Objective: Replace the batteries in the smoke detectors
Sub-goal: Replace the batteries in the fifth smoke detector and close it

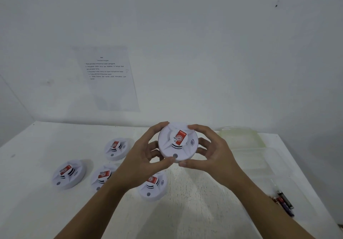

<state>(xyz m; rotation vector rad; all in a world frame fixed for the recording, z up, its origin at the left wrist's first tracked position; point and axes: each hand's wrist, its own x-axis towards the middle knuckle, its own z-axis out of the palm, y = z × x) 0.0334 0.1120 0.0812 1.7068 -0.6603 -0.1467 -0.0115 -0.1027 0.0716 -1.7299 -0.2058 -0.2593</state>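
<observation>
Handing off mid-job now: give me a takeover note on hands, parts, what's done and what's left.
The left hand and right hand both grip one smoke detector, face up, raised above the table.
Four other detectors lie face up on the table's left half.
The batteries lie at the right, by a clear container.
Done: unclear; no detector shows as open.
Left: open the held one, swap batteries, close; likely repeat for the rest.
</observation>
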